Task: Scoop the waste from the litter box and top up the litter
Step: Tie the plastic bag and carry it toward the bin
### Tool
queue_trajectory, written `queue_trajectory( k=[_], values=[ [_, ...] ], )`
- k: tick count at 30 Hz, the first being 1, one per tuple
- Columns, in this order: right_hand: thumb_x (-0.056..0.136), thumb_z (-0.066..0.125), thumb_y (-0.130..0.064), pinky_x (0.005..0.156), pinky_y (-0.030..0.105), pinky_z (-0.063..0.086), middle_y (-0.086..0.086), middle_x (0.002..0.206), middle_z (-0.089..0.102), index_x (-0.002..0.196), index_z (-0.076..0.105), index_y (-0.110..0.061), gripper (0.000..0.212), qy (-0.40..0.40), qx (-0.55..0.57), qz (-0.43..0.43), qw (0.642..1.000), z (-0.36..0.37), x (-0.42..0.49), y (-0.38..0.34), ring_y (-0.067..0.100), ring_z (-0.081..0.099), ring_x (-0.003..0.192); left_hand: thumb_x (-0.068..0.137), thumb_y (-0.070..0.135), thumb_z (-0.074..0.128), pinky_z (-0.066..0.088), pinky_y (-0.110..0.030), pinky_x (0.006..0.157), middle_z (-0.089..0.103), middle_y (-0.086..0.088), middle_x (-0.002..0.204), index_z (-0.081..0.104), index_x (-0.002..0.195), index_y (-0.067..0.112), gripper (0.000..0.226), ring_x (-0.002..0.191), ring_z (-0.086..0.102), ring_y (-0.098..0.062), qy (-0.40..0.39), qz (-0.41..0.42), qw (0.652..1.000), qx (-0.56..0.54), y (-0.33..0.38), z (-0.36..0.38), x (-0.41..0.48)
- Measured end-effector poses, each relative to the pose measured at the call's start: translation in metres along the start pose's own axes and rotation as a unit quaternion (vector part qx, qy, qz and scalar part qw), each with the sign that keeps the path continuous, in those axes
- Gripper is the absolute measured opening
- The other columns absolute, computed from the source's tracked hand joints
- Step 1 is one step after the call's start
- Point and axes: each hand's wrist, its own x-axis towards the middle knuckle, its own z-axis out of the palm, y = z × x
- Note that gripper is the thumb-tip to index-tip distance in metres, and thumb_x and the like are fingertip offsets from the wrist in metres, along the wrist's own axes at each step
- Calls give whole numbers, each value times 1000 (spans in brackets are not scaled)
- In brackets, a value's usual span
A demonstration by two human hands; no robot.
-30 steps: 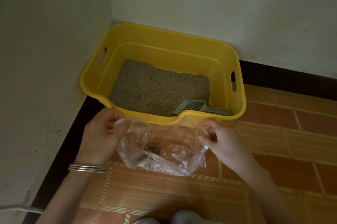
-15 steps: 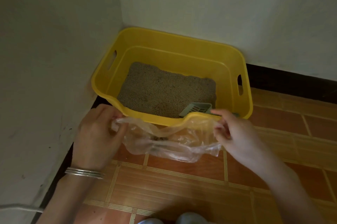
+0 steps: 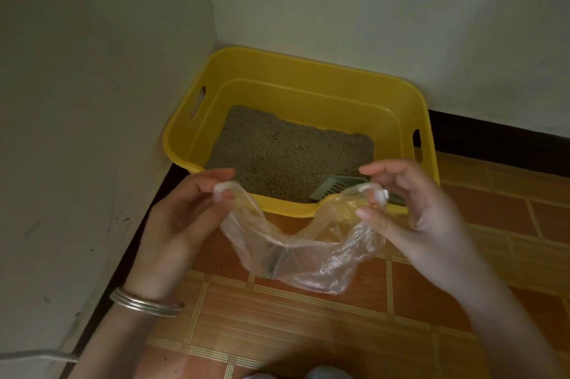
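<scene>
Lifted since earlier, the crinkled clear plastic bag [image 3: 303,257] sags between my left hand [image 3: 182,224] and right hand [image 3: 416,212], each pinching a bunched edge.

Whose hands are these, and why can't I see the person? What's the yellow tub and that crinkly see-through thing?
There is no machine here, just a person. The camera sits on their head and looks down, so you see only their arms and hands, as if through their eyes. The left hand and the right hand each pinch a top edge of a thin clear plastic bag, which sags between them above the orange tiled floor. The left wrist wears silver bangles. Behind the bag, in the corner of two pale walls, stands a yellow litter box. Inside it is greyish litter, the sandy stuff a cat uses as a toilet. A grey-green slotted scoop lies in the box's near right corner, partly hidden by the right hand. Nobody is holding it.
</scene>
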Motion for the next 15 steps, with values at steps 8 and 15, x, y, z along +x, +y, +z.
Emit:
queue_trajectory(
  k=[8, 15],
  values=[
    [87, 52, 2, 91, 31, 46, 9, 113, 53, 123, 43, -10, 39, -52, 209, -58, 975, 36, 13, 10, 23, 63, 93, 80, 53, 61, 47, -28, 95, 62, 5, 123, 61, 116, 31, 42, 116, 57, -15, -126, 35, 991, -7, -11, 22, -1],
    [88, 55, -10, 86, 40, 53, 1, 109, 62, 108, 53, -9, 20, -3, 190, -6, 982, 48, 12, 24, 20, 66, 82, 88, 41, 55, 47, -13, 77, 68, 12, 97, 66, 100, 32, 18, 91, 63, -3, -94, 49, 994, -21, -19, 35, 3]
  ],
)
